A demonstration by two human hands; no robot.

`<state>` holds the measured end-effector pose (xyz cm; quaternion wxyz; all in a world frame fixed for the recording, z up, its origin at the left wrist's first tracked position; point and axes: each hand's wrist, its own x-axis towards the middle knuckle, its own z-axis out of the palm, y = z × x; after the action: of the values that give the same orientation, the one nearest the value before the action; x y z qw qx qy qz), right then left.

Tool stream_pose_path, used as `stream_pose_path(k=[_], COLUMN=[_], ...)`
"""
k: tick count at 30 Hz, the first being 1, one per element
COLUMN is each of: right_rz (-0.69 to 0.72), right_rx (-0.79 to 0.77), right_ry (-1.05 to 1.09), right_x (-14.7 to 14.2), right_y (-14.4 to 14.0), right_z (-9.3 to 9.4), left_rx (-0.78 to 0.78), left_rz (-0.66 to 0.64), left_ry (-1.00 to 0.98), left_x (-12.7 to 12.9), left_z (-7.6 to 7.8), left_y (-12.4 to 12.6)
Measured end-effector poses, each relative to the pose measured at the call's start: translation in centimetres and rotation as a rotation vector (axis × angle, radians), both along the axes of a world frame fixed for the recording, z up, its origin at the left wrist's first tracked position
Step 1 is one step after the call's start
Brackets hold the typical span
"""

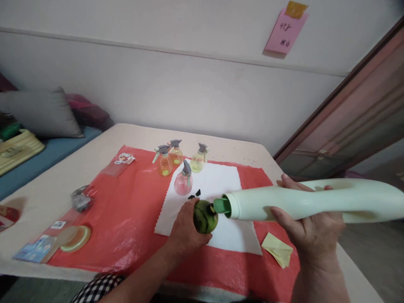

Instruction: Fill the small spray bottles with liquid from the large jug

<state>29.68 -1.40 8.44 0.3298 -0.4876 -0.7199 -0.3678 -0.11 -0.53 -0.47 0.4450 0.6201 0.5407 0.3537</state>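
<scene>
My left hand (pixel 187 227) is wrapped round a dark green, round bottle (pixel 203 221), whose open neck faces right. A long pale-green plastic bottle (pixel 268 202) lies almost level in my right hand (pixel 309 227), gripped by its middle. Its green spout (pixel 221 205) meets the mouth of the round bottle; whether liquid flows cannot be seen. Just behind my left hand, a small black piece (pixel 195 195) rests on the white cloth (pixel 221 176). Near it stands a pink spray bottle (pixel 183 181) with a grey trigger head.
Farther back stand a yellow-green spray bottle (pixel 198 162) and two amber ones (pixel 165 165). Red plastic sheeting (pixel 132 210) covers much of the table. Yellow paper slips (pixel 277 249) lie at right; a roll of tape (pixel 77 238) and a clear packet (pixel 119 163) at left.
</scene>
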Motion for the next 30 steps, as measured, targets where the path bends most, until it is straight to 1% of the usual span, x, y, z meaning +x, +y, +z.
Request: stream_pose_path(k=[5,14,30], right_rz=[-0.020,-0.010,-0.004], right_rx=[-0.003,-0.001,0.005], right_ry=[0.001,0.014,0.024], right_x=[-0.05,-0.06,0.03], right_y=[-0.03,-0.01,0.05], right_z=[-0.14,-0.11,-0.08], left_rx=[0.001,-0.012,-0.021], left_rz=[0.000,-0.006,-0.004], left_ry=[-0.001,-0.004,-0.009], left_x=[0.01,0.05,0.03], left_z=[-0.01,0.33,0.20], left_y=[0.01,-0.02,0.04])
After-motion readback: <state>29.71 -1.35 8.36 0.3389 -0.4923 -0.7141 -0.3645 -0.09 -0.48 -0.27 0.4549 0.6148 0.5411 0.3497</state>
